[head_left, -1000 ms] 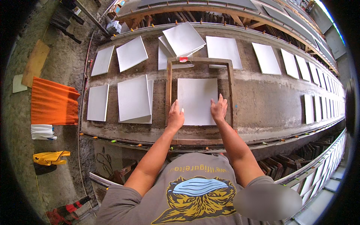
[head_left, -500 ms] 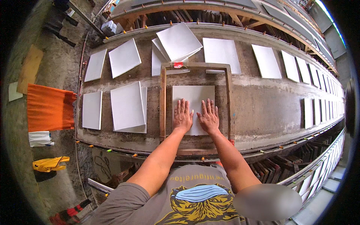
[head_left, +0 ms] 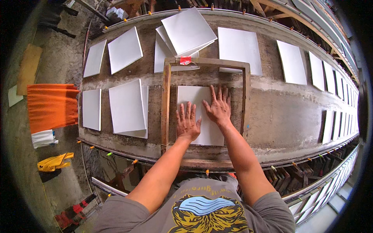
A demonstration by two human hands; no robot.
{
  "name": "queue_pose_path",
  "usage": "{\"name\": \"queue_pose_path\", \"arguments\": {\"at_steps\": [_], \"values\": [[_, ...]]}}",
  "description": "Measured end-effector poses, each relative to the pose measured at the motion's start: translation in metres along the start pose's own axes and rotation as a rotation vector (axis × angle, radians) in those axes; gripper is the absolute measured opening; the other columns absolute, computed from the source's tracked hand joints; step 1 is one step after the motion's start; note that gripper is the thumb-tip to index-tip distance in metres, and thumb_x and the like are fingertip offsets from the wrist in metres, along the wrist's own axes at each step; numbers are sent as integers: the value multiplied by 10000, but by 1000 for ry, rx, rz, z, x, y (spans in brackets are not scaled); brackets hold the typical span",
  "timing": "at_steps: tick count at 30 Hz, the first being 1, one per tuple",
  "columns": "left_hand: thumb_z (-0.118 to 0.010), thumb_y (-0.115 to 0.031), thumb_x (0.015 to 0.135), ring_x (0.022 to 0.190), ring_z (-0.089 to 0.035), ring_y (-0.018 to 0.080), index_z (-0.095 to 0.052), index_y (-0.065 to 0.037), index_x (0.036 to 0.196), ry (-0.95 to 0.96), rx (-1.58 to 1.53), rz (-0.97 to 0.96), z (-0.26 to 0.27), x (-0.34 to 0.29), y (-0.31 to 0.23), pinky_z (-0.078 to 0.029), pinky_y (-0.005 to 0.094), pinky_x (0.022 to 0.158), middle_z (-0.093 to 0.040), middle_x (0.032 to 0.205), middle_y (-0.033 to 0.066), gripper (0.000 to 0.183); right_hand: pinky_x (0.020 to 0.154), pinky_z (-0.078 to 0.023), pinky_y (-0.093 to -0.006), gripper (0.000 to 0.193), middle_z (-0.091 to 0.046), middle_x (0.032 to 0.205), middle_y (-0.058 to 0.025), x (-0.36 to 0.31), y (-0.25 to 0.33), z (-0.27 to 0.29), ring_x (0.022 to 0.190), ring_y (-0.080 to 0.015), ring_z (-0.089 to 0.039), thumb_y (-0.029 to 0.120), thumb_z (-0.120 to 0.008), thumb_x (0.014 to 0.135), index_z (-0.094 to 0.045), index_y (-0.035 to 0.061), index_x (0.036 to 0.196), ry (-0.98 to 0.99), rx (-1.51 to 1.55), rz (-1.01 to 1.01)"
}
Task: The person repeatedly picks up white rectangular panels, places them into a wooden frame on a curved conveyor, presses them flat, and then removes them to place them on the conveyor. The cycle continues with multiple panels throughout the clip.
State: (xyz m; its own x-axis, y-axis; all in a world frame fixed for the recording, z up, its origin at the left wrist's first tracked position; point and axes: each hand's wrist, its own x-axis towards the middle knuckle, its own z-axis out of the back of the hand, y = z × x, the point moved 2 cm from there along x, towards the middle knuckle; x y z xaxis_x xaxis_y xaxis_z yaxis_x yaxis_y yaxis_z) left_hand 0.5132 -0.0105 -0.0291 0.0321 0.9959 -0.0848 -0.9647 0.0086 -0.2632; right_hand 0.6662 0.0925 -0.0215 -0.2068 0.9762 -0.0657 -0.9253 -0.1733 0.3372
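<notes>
A white rectangular sheet [head_left: 210, 133] lies on the long table inside a wooden frame [head_left: 166, 97]. Whether mesh is stretched across the frame, I cannot tell. My left hand [head_left: 189, 123] rests palm down over the sheet's left half, fingers spread. Higher up, my right hand [head_left: 218, 108] lies flat over the sheet's far right part, its fingers apart. Neither hand grips anything. A piece of red tape [head_left: 185, 60] marks the frame's far bar, which overlaps the near edges of white sheets behind it.
Stacked white sheets [head_left: 189, 31] lie crookedly beyond the frame, and overlapping sheets [head_left: 126, 106] sit to its left. Rows of similar sheets [head_left: 291, 62] run off to the right. Small coloured pegs line the table edges. An orange cloth [head_left: 52, 106] is at the far left.
My right hand has slid away from me and slightly right over the sheet, its fingers spreading. My left hand stays near the sheet's left side. The whole view has shifted a little.
</notes>
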Motion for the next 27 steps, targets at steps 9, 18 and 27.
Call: {"name": "queue_pose_path", "arguments": {"at_steps": [9,18,27], "values": [[-439,-448,1046,1576,-77,444,-261,-17,1615,-41,-3,51,-4,-1,3,-86,563,1266,-132,1716,185,736,1275,-151,-522,776,-207,1705,-158,-57,-1,-12,1556,-391,-221,583,-477,1009,-259,198,1647,28,-44,142],[-438,-495,1053,1551,-174,441,-288,19,1569,-191,-149,-15,-8,-3,8,-174,547,1252,-234,1657,232,744,1250,-245,-531,724,-268,1693,-108,28,-1,6,1559,-366,-236,477,-536,997,-301,213,1629,6,-27,217],[-492,-667,982,1462,-306,485,-227,-48,1576,-289,-278,8,-14,-7,12,-291,551,1201,-238,1588,325,898,1276,-159,-523,650,-297,1691,-51,19,39,-17,1584,-305,-181,356,-497,1016,-307,230,1626,69,-6,555]]}}
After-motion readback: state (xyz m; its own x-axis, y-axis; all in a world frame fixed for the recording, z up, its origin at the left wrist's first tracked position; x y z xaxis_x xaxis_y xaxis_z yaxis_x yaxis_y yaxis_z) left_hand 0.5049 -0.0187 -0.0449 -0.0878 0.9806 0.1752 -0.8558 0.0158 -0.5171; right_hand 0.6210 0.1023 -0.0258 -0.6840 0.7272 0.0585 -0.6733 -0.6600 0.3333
